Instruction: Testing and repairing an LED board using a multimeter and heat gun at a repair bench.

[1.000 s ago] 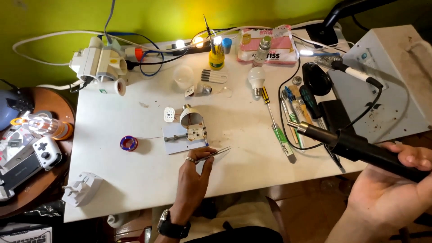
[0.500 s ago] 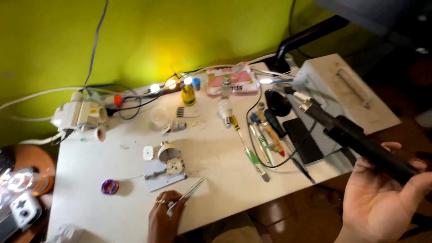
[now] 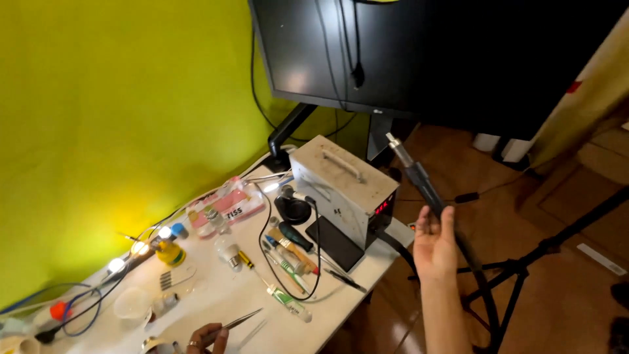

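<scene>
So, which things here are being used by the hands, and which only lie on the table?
In use:
right hand holding the black hot-air wand with metal nozzle
left hand holding thin metal tweezers

Lying about:
grey metal station box
yellow squat bottle
pink flat packet

right hand [image 3: 434, 244]: holds hot-air wand [image 3: 419, 178] | left hand [image 3: 208, 335]: pinches tweezers [image 3: 239, 321] over table [image 3: 216, 298]

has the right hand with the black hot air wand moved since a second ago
Yes. The right hand has swung the black hot air wand from lying low across the table's right edge to pointing upward, beside the grey station box, off the white table.
</scene>
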